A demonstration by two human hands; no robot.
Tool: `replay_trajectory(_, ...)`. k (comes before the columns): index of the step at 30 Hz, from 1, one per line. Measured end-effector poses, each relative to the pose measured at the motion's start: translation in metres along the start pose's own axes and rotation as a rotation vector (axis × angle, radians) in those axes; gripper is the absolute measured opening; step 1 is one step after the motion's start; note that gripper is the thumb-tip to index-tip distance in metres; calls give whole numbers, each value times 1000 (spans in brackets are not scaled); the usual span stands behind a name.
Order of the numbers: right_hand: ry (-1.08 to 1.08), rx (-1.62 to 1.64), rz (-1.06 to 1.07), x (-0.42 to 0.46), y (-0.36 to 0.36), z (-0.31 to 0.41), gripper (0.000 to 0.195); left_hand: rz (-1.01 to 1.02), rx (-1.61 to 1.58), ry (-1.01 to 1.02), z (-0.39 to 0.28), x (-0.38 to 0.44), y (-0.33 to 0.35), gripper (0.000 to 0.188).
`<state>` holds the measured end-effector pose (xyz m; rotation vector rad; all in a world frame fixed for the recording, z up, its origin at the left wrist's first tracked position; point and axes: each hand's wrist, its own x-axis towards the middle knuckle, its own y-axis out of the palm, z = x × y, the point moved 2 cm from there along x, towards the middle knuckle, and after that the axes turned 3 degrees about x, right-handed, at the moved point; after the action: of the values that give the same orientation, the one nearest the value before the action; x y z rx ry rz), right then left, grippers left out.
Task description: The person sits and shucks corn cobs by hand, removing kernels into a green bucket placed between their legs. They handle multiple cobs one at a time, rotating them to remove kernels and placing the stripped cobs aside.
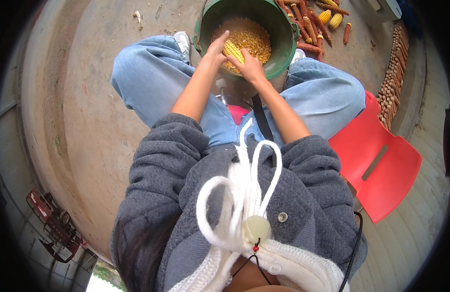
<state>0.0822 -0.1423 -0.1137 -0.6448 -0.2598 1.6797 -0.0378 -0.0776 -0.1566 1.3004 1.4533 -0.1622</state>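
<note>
Between my knees stands a green bucket (283, 65) with loose yellow corn kernels (256, 38) in its bottom. Over its opening I hold an ear of yellow corn (233, 51), tilted, with rows of kernels on its visible side. My left hand (217, 49) grips the ear's upper left end, thumb pointing up along it. At the lower right end, my right hand (248, 65) is closed around the ear with its thumb against the kernels. The fingers beneath the ear are partly hidden.
Right of the bucket lie several bare reddish corn cobs (309, 25) and a few yellow ears (335, 20) on the concrete floor (97, 109). A red plastic chair (385, 164) stands by my right side. Stacked cobs (393, 76) line the wall. A red machine (53, 222) is far left.
</note>
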Motion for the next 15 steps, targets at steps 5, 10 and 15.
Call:
replay_trajectory(5,138,246,53,17,0,-28,52,26,-88,-14,3,-19,19,26)
replay_trajectory(10,65,228,12,14,-4,-19,50,47,-79,-46,1,-2,2,19)
replay_trajectory(15,43,124,-36,10,-6,-14,49,-1,-88,-67,-2,-8,8,17)
